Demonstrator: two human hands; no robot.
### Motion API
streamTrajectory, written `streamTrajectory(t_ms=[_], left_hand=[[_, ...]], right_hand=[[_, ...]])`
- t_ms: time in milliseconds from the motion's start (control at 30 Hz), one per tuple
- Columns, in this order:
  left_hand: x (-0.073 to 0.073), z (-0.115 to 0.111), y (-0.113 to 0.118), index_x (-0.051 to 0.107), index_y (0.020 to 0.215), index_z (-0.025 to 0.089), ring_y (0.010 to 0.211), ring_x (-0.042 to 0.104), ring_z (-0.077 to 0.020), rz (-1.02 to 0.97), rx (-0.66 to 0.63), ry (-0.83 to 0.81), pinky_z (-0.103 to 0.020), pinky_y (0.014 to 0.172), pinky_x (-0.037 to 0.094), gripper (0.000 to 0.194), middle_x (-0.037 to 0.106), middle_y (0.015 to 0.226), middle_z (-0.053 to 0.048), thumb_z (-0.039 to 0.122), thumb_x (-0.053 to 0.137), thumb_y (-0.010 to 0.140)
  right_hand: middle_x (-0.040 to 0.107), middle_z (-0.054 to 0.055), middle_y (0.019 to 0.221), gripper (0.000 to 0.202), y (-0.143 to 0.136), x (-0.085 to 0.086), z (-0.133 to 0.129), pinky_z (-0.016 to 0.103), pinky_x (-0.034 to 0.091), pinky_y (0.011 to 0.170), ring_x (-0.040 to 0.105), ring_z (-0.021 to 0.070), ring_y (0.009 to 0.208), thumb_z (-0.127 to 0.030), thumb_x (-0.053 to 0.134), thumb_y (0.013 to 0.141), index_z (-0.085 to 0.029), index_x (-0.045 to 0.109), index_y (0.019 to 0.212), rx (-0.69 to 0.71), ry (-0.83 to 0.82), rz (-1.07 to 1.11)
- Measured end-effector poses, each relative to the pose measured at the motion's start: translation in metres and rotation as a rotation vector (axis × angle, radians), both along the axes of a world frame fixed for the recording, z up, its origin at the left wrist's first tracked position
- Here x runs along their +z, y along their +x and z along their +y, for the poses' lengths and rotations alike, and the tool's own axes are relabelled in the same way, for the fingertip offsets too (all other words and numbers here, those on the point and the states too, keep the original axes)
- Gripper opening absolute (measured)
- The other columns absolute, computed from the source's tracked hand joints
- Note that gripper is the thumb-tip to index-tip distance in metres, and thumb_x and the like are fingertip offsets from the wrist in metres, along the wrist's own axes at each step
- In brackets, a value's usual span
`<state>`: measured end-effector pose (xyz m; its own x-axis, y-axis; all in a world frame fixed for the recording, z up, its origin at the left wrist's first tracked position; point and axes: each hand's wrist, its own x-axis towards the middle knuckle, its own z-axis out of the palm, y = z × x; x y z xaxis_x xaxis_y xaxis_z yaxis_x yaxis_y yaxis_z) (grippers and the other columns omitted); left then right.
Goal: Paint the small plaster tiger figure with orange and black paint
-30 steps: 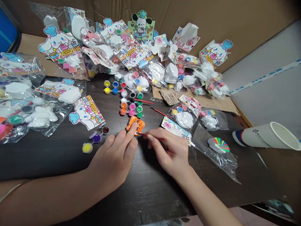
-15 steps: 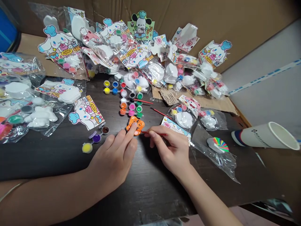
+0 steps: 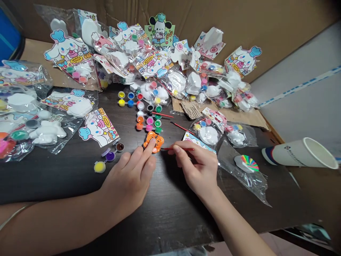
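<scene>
Dark wood-look tabletop (image 3: 165, 220) lies beneath an orange figurine (image 3: 157, 138), with the flat, unclenched left hand (image 3: 130, 176) resting its index finger on top. Just right of it, the right hand (image 3: 199, 170) pinches a red paintbrush (image 3: 168, 148), tip near the figurine's lower edge.

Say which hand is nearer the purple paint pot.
Left. The left hand lies just right of the purple paint pot; the right hand, holding a red brush, is farther right.
</scene>
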<state>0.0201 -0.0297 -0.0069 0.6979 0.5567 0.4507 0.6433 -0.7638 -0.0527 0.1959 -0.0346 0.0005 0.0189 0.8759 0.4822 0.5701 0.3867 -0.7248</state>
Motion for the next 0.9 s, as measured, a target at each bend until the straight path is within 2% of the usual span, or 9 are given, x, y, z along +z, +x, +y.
streamTrajectory(t_ms=[133,233,333,533,700,833,900], left_hand=[[0.0,0.0,0.0,0.059,0.098,0.01,0.095,0.062,-0.0252,-0.014,-0.002,0.006,-0.036,0.073,0.043,0.023,0.066,0.121,-0.016,0.006,0.04,0.086],[-0.001,0.0,0.0,0.058,0.098,0.01,0.095,0.061,-0.0257,-0.024,-0.006,-0.001,-0.036,0.072,0.043,0.022,0.066,0.121,-0.017,0.005,0.041,0.085],[-0.001,0.0,-0.001,0.056,0.101,0.012,0.099,0.061,-0.0267,-0.042,-0.01,-0.028,-0.037,0.074,0.044,0.022,0.065,0.122,-0.018,0.005,0.042,0.085],[0.004,0.003,0.0,0.041,0.113,0.014,0.114,0.055,-0.0312,-0.166,0.002,-0.156,-0.045,0.085,0.045,0.032,0.055,0.134,-0.022,0.006,0.047,0.083],[0.021,0.018,0.003,0.032,0.127,0.015,0.13,0.045,-0.0346,-0.177,0.038,-0.351,-0.053,0.095,0.044,0.054,0.043,0.142,-0.026,0.011,0.056,0.078],[0.044,0.039,0.0,0.032,0.133,0.015,0.119,0.055,-0.0299,-0.061,0.07,-0.543,-0.044,0.094,0.049,0.067,0.055,0.13,-0.018,0.015,0.063,0.075],[0.055,0.049,-0.002,0.036,0.133,0.015,0.117,0.056,-0.0286,0.016,0.07,-0.58,-0.042,0.095,0.048,0.067,0.055,0.128,-0.016,0.015,0.066,0.073]], right_hand=[[0.069,0.002,0.064,0.016,0.001,0.0,0.0,0.019,0.044,0.044,0.052,0.007,0.042,-0.008,0.056,0.085,-0.015,0.065,0.074,0.094,0.021,-0.057],[0.068,0.001,0.063,0.015,0.004,0.0,0.0,0.021,0.045,0.046,0.054,0.0081,0.045,-0.008,0.057,0.084,-0.016,0.064,0.074,-0.041,0.114,-0.065],[0.068,0.001,0.066,0.014,0.008,0.001,0.0,0.023,0.044,0.045,0.052,0.008,0.044,-0.011,0.057,0.086,-0.018,0.064,0.077,-0.157,0.158,0.081],[0.069,0.001,0.069,0.012,0.01,0.012,-0.003,0.023,0.041,0.041,0.051,0.0079,0.044,-0.015,0.057,0.087,-0.019,0.067,0.084,-0.181,0.185,0.292],[0.07,0.001,0.072,0.015,0.019,0.024,-0.01,0.024,0.044,0.043,0.053,0.0089,0.046,-0.013,0.057,0.088,-0.021,0.07,0.087,-0.106,0.211,0.312],[0.068,0.0,0.07,0.018,0.028,0.034,-0.016,0.024,0.043,0.043,0.053,0.0091,0.049,-0.011,0.057,0.088,-0.022,0.071,0.09,-0.117,0.23,0.346],[0.068,0.001,0.072,0.02,0.031,0.038,-0.019,0.025,0.043,0.044,0.054,0.0097,0.05,-0.01,0.057,0.088,-0.023,0.071,0.093,-0.123,0.244,0.35]])
